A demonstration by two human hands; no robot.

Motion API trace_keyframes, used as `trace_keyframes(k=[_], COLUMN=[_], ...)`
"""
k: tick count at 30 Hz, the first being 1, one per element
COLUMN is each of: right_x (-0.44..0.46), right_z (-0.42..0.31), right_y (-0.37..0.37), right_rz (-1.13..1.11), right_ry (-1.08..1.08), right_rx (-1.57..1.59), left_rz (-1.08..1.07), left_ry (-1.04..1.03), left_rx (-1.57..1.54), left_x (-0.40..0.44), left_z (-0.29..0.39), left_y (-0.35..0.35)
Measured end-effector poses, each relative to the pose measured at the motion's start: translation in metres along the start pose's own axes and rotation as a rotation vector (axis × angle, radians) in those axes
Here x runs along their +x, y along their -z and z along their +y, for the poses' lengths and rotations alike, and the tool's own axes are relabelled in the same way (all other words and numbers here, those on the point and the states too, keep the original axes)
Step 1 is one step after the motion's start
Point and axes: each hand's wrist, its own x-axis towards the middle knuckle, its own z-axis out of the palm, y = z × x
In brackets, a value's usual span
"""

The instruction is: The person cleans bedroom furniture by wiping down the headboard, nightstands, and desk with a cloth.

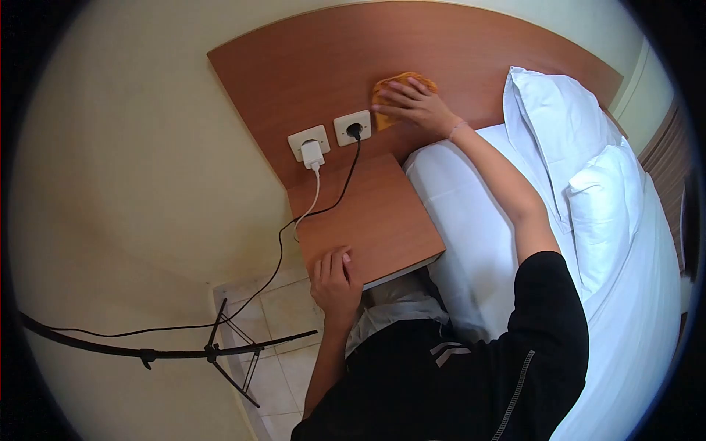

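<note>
My right hand holds an orange cloth pressed against the brown wooden headboard. Its fingers lie stretched across the cloth, which shows around them. On the front left edge of the bedside table rests my left hand, fingers slightly bent and nothing seen in it. Just left of the cloth is a wall socket with a black plug in it. A second socket beside it holds a white charger.
A white cable and a black cable hang over the table. Left of it, a black tripod stand stands on the tiled floor. To the right is a bed with white bedding and white pillows.
</note>
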Motion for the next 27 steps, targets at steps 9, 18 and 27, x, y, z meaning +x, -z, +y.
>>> trace_keyframes(k=[9, 18, 27], right_x=[-0.056, -0.042, -0.011], right_z=[-0.034, -0.045, -0.005], right_y=[0.016, 0.014, 0.023], right_rz=[-0.403, -0.402, -0.243], right_ry=[0.027, 0.12, -0.022], right_rx=[0.122, 0.139, 0.152], left_rz=[-0.007, -0.021, -0.043], left_ry=[0.049, -0.001, -0.032], left_rx=[0.048, 0.02, -0.035], left_x=[0.001, 0.0, -0.002], left_z=[0.004, 0.001, 0.004], left_y=[-0.002, 0.001, 0.007])
